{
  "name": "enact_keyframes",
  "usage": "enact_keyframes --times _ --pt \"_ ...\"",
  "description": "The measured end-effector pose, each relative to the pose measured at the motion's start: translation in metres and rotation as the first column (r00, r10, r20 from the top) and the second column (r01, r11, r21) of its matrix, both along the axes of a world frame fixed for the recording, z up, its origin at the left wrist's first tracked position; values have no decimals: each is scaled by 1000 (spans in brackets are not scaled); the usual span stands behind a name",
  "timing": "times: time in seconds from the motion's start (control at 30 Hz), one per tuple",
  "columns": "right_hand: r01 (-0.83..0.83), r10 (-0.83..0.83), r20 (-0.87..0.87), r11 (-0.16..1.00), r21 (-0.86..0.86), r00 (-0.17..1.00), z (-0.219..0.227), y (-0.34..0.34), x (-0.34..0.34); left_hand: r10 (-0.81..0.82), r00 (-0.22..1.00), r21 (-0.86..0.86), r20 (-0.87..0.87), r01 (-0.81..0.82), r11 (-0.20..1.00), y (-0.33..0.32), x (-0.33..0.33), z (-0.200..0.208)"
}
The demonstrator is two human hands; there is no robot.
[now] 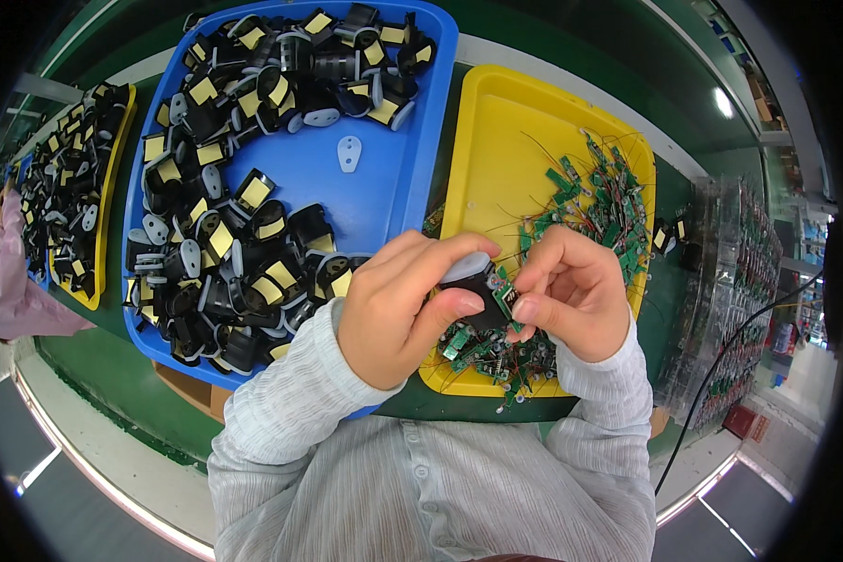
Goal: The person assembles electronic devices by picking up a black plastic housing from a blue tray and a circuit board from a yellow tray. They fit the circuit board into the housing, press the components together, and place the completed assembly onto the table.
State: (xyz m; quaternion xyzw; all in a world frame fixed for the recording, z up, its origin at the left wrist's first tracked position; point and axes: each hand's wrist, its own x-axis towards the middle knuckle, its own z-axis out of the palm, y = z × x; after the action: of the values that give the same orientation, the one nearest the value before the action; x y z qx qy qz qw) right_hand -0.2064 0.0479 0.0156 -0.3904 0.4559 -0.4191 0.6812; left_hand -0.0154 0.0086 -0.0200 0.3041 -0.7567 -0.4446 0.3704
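Note:
My left hand is closed around a black plastic housing with a grey oval end cap. Between the pinched fingers of my right hand is a small green circuit board, which meets the right side of the housing. How far the board sits inside the housing I cannot tell. Both hands are above the near part of a yellow tray, where many green circuit boards with thin wires lie heaped. To the left, a blue tray holds many black housings with yellow pads and grey caps.
One loose grey cap lies in the blue tray. Clear plastic trays filled with small parts are stacked at the right, with a black cable in front. Another person's pink sleeve shows at the far left beside a second yellow tray.

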Motion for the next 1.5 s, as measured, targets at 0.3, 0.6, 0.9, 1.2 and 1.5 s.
enact_keyframes --times 0.3,0.6,0.9,1.2,1.5 --pt "-66 74 -102 995 81 992 4 -1 0 28 997 -170 69 -16 985 -1 0 -3" --pt "-205 208 -22 972 112 978 -13 -4 -5 6 997 -206 82 11 978 -4 2 2" --pt "-184 182 28 977 112 983 -13 0 2 6 998 -189 60 6 982 -5 2 2" --pt "-192 196 -19 972 134 980 -9 -6 -2 19 996 -192 85 -3 981 -4 1 0" --pt "-177 173 45 978 110 984 -11 -3 -1 10 998 -210 57 3 978 -3 1 -3"
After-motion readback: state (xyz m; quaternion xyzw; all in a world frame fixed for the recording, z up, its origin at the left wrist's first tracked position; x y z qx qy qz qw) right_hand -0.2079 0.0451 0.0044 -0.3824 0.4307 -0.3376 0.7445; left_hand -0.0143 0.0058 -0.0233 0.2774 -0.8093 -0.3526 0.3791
